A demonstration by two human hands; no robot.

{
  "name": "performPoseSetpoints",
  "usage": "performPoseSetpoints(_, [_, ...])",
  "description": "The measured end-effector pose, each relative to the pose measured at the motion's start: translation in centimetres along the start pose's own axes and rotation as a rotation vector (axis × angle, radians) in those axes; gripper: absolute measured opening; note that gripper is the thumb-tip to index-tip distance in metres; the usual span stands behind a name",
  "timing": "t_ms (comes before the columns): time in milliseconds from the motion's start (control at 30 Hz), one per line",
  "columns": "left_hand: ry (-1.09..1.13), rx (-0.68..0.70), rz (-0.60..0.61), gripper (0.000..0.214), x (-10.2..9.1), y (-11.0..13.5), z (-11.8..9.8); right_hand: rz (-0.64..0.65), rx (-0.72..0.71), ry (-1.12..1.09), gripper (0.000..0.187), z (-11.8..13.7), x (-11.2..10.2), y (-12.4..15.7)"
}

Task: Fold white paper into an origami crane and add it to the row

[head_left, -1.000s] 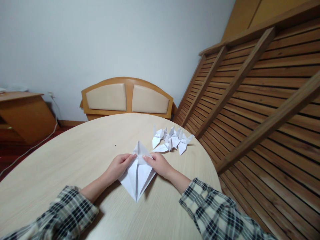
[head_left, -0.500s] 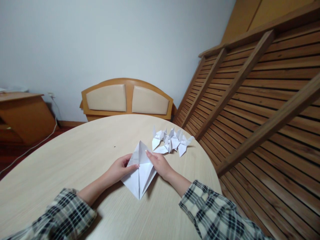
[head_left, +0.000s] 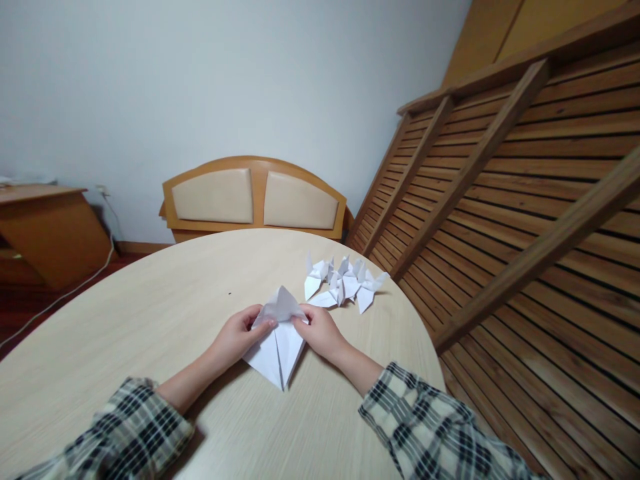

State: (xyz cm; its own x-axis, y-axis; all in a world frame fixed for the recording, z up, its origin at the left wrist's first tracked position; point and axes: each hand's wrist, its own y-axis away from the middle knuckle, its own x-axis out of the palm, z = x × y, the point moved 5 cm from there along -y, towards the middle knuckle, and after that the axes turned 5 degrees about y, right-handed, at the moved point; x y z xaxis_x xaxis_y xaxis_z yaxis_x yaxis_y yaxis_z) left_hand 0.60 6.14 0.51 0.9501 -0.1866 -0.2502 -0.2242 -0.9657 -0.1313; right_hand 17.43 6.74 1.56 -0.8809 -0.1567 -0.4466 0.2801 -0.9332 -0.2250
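Note:
A folded sheet of white paper (head_left: 278,357) is held between both hands, just above the table, with its lower corner pointing towards me. My left hand (head_left: 246,335) grips its left edge, thumb on top. On the right edge, my right hand (head_left: 320,330) pinches the paper with the thumb at a crease. The top flap bends up between the two thumbs. Beyond my right hand stand several white origami cranes (head_left: 345,283), close together. Fingers under the paper are hidden.
The pale round table (head_left: 165,300) carries all of this. Behind it is a wooden headboard (head_left: 257,193) with cream panels. A slatted wooden frame (head_left: 500,200) leans along the right side. At the far left is a desk (head_left: 45,227) with a white cable (head_left: 95,275).
The right thumb has moved down and left, towards the paper's middle crease. The top flap has bent, and the right side of the paper has closed up and narrowed.

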Motion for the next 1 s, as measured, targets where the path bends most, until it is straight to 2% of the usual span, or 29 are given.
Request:
performPoseSetpoints(300, [-0.110, 0.080, -0.044, 0.020, -0.2, -0.2, -0.3, -0.049, -0.141, 0.148, 0.025, 2.0, 0.7, 0.5])
performPoseSetpoints(500, [-0.128, 0.106, -0.045, 0.019, -0.1, 0.4, -1.5, -0.080, -0.111, 0.170, 0.019, 2.3, 0.7, 0.7])
performPoseSetpoints(667, [-0.134, 0.110, -0.048, 0.021, 0.0, 0.5, -1.6, -0.091, -0.087, 0.145, 0.019, 2.3, 0.6, 0.6])
performPoseSetpoints(833, [0.007, 0.034, -0.112, 0.022, -0.3, 0.4, -0.9, 0.026, -0.084, -0.137, 0.013, 1.8, 0.5, 0.4])
performPoseSetpoints(900, [0.111, -0.035, -0.127, 0.028, -0.4, 0.5, -0.4, 0.109, -0.026, -0.305, 0.034, 1.2, 0.8, 0.4])
performPoseSetpoints(967, [0.197, -0.118, -0.118, 0.033, -0.3, 0.6, 0.0, 0.135, 0.056, -0.484, 0.057, 0.5, 1.0, 0.4])
performPoseSetpoints(1000, [0.229, -0.153, -0.107, 0.034, -0.3, 0.7, 0.1, 0.142, 0.089, -0.545, 0.061, 0.2, 1.1, 0.4])
